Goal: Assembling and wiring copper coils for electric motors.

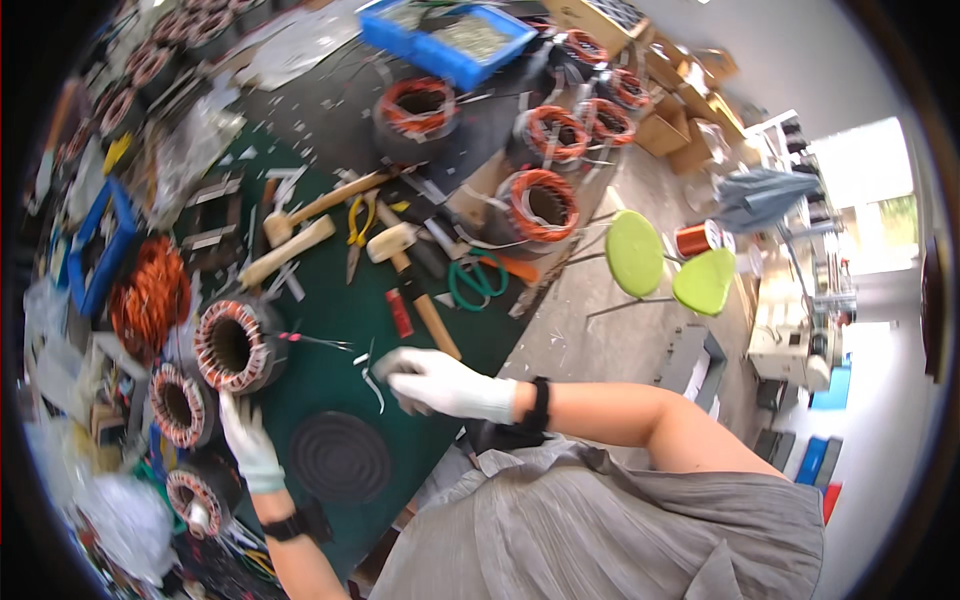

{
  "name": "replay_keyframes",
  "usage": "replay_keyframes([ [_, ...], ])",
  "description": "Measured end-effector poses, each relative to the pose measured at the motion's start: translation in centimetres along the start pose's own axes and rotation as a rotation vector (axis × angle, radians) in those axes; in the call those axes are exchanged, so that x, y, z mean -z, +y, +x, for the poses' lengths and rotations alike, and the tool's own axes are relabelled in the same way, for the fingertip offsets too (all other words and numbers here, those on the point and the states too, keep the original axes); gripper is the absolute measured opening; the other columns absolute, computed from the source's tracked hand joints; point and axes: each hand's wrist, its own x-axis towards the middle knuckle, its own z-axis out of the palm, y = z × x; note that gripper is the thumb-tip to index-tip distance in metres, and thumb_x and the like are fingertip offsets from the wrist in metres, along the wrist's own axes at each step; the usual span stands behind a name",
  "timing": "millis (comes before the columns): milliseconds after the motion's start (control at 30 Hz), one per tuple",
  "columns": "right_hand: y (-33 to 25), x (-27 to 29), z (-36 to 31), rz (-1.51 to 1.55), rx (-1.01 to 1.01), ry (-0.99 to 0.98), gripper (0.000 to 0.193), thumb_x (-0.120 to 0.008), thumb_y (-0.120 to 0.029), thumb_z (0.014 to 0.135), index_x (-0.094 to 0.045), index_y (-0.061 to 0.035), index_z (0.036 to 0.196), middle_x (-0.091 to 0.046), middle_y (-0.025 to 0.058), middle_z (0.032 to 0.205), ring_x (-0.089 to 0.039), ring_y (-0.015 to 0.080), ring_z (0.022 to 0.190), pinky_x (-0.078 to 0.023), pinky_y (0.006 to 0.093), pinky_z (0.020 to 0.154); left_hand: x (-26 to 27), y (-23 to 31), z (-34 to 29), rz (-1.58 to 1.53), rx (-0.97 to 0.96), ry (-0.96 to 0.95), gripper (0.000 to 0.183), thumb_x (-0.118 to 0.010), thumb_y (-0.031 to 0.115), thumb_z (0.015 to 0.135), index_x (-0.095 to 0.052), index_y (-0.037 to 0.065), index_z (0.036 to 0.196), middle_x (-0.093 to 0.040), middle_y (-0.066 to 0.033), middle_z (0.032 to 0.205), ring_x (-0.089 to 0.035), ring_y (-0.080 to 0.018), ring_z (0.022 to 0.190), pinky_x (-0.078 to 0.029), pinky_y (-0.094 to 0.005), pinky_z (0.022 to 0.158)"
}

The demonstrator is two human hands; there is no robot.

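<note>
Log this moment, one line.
Left hand: beside laced stator, contact unclear | right hand: above green mat, fingers curled | black disc: on mat

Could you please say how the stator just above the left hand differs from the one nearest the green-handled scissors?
The stator just above the left hand has a coil ring laced closely with white, while the stator nearest the green-handled scissors shows mostly bare orange. Thin pinkish leads extend from the first; a whitish strip shows beside the second. Both have dark round bodies and a central opening.
</note>
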Motion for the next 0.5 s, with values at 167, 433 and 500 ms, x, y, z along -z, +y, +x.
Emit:
replay_keyframes([
  [167, 2.5, 11.9, -15.4, -0.084, -0.217, 0.141, 0.028, -0.055, -0.024, 0.102, -0.067, -0.0058, 0.119, -0.067, 0.0055, 0.087, -0.065, 0.0121, 0.074, -0.054, 0.0278, 0.064, -6.5, 1.4, -11.1, 0.686, -0.488, -0.014, 0.038, -0.047, 0.007, 0.104, -0.049, -0.007, 0.139, -0.056, -0.0168, 0.139, -0.055, -0.0264, 0.128, -0.041, -0.0379, 0.112],
  [433, -4.0, 32.5, -25.0, 0.073, -0.222, 0.486, 0.031, -0.050, -0.022, 0.104, -0.064, -0.0061, 0.127, -0.067, 0.0004, 0.093, -0.065, 0.0091, 0.079, -0.051, 0.0237, 0.071, -33.8, 0.6, -19.8, 0.940, -0.929, -0.791, 0.027, -0.063, -0.008, 0.076, -0.070, 0.006, 0.098, -0.072, -0.0085, 0.096, -0.068, -0.0279, 0.088, -0.053, -0.0391, 0.080],
  [500, -5.9, 37.7, -25.4, 0.001, -0.215, 0.471, 0.031, -0.049, -0.021, 0.104, -0.064, -0.0057, 0.127, -0.067, 0.0003, 0.094, -0.064, 0.0088, 0.079, -0.051, 0.0238, 0.071, -39.5, -0.6, -20.4, 0.904, -0.961, -0.897, 0.029, -0.065, -0.007, 0.073, -0.070, 0.008, 0.098, -0.072, -0.0063, 0.097, -0.068, -0.0276, 0.087, -0.052, -0.0391, 0.076],
])
